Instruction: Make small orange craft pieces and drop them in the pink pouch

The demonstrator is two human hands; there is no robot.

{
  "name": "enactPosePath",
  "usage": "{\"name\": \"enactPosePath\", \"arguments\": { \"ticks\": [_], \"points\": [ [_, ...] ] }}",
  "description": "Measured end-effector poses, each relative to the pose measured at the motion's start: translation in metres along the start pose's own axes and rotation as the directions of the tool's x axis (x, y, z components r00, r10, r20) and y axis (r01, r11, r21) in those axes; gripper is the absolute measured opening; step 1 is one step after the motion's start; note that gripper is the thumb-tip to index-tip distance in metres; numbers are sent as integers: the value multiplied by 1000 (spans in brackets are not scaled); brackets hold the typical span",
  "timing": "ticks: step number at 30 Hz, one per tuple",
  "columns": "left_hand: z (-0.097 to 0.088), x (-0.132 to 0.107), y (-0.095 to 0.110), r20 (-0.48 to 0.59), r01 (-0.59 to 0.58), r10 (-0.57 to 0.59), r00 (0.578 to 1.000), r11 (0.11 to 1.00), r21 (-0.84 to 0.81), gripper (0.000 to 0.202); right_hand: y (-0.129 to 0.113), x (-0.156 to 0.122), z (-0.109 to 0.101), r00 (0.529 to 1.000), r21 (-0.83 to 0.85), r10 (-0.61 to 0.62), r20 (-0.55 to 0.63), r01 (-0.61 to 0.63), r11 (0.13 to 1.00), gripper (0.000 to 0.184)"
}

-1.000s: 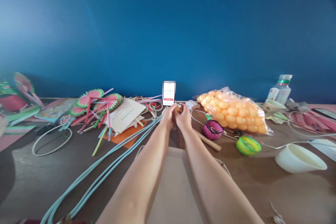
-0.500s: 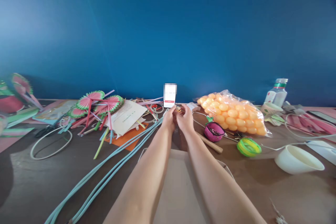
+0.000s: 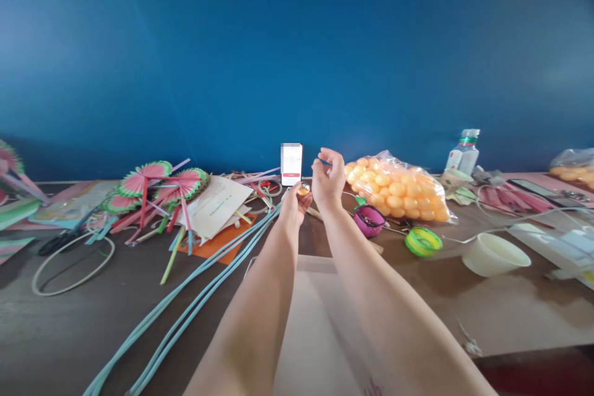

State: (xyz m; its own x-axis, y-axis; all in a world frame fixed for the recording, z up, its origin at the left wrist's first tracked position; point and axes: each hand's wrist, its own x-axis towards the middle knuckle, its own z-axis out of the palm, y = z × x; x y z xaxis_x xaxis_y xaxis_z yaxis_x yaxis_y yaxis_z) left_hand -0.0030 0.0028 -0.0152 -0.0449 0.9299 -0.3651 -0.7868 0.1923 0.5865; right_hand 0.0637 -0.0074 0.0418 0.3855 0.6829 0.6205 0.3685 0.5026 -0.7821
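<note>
Both my forearms reach out over a brown table [image 3: 69, 334]. My left hand [image 3: 293, 204] is closed, holding a small orange ball [image 3: 304, 188] at its fingertips. My right hand [image 3: 327, 180] is raised a little above and to the right of the ball, its thumb and forefinger pinched on something thin that I cannot make out. A white phone [image 3: 291, 164] stands upright against the blue wall just behind my hands. A clear bag of orange balls [image 3: 399, 189] lies to the right.
Paper fans [image 3: 158, 182], straws and papers [image 3: 218, 201] lie at the left with a wire ring [image 3: 69, 263] and long light-blue tubes [image 3: 195, 297]. At the right are a magenta pouch [image 3: 369, 221], a green ring [image 3: 422, 241], a white bowl [image 3: 495, 255] and a bottle [image 3: 464, 151]. Beige card [image 3: 320, 328] lies under my arms.
My right hand has lifted off the ball and drawn up and to the right in a pinch. My left hand still holds the ball. The view has shifted right.
</note>
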Motion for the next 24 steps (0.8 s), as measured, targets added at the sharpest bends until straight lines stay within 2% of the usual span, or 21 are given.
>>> {"name": "enactPosePath", "arguments": {
  "ticks": [1, 3, 5, 7, 11, 14, 18, 21, 24],
  "points": [
    [0, -1, 0, -11, 11, -11, 1000, 1000, 6, 13, -5, 6, -3, 1000, -33, -7, 29, 8, 999, 40],
    [1, -2, 2, -24, 31, -31, 999, 999, 15, 14, -12, 18, -15, 987, -147, -6, 162, 30, 989, 36],
    [2, -4, 3, -29, 38, -38, 999, 999, 21, 15, -12, 29, -38, 940, -305, 20, 342, 91, 948, 26],
    [2, -5, 3, -30, 36, -35, 999, 999, 24, 15, -4, 38, -68, 885, -468, 104, 455, 138, 873, 15],
    [2, -6, 2, -21, 35, -34, 999, 999, 37, 14, 23, 47, -130, 824, -729, 317, 470, 160, 665, 13],
    [1, -5, 2, -14, 32, -31, 999, 998, 53, 14, 34, 44, -156, 742, -819, 480, 469, 162, 550, 9],
    [1, -5, 2, -28, 49, -48, 998, 997, 57, 14, 29, 33, -157, 647, -871, 592, 480, 270, 410, 12],
    [0, -4, 2, -28, 45, -43, 999, 997, 58, 14, 23, 29, -147, 606, -869, 624, 493, 372, 326, 16],
    [0, -3, 1, -29, 35, -34, 999, 997, 65, 14, 25, 30, -142, 564, -866, 667, 487, 411, 285, 17]
  ]
}}
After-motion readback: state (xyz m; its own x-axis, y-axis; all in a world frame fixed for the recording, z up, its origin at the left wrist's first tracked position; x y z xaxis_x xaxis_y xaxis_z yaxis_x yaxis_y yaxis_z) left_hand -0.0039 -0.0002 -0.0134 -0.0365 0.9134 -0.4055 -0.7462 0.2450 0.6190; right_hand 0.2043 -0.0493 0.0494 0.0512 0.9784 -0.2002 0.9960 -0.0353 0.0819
